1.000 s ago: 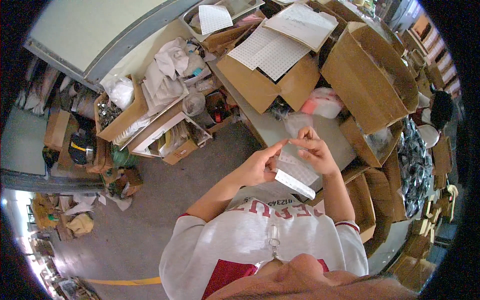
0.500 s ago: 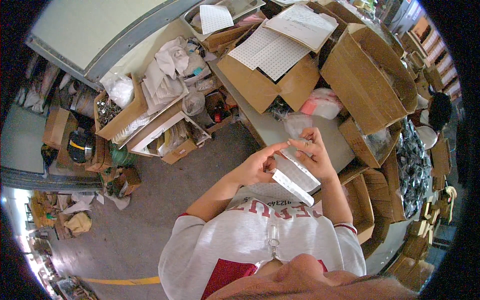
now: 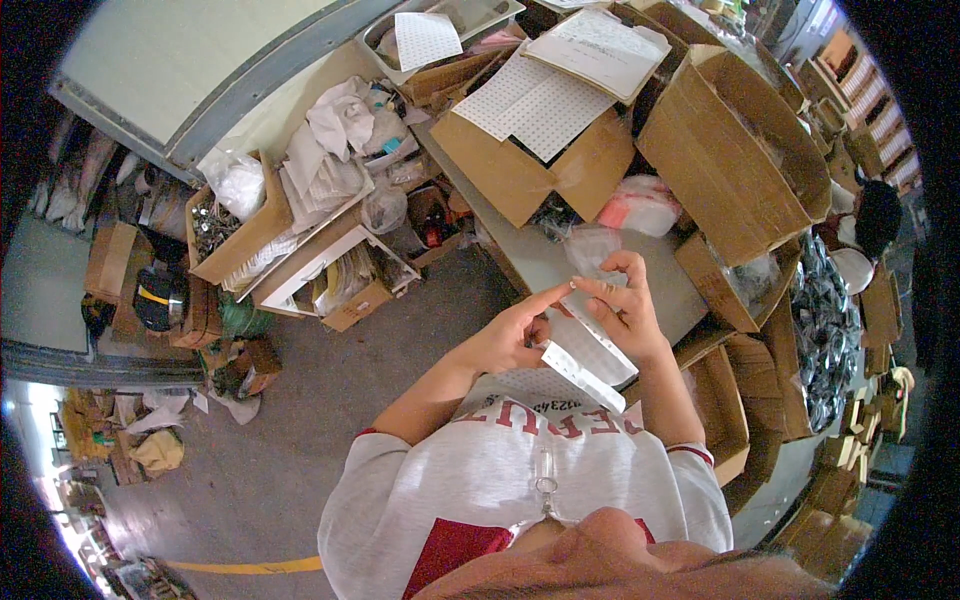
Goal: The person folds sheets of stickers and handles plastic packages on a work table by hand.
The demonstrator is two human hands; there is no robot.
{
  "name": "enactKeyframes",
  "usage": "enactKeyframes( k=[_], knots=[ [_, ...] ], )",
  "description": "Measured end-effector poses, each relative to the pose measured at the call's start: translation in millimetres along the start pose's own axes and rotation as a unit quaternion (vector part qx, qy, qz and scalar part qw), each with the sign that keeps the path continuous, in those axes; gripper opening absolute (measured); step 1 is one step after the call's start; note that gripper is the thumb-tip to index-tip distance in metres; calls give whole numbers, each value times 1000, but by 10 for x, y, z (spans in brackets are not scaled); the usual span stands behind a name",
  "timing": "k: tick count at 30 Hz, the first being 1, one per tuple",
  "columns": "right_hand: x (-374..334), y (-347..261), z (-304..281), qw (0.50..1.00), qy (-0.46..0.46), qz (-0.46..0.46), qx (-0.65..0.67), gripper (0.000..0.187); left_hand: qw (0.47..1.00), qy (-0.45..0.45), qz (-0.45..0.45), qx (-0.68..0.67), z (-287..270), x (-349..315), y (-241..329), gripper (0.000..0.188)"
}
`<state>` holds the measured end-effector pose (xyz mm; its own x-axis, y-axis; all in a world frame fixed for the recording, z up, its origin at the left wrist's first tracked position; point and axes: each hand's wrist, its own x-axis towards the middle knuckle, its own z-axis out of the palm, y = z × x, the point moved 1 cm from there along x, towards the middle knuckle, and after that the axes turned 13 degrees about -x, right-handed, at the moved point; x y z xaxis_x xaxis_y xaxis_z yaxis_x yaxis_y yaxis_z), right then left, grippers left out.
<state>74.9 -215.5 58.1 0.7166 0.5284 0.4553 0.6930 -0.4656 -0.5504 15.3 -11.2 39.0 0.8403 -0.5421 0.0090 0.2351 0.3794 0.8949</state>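
Both hands pinch a stack of thin white perforated cards (image 3: 588, 352): left hand (image 3: 508, 338) fingers at the near edge, right hand (image 3: 625, 310) along the far side. Light, bendy; best gripped by edges.

Grey short-sleeve tee w/ red chest lettering, red sleeve trim, bare forearms.
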Motion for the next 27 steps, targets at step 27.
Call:
enactKeyframes(
  k=[27],
  knots=[
    [106, 195, 27, 997, -20, 60, 54, 14, 987, 27, 78, 139, -45, 32, -125, 86]
  ],
)
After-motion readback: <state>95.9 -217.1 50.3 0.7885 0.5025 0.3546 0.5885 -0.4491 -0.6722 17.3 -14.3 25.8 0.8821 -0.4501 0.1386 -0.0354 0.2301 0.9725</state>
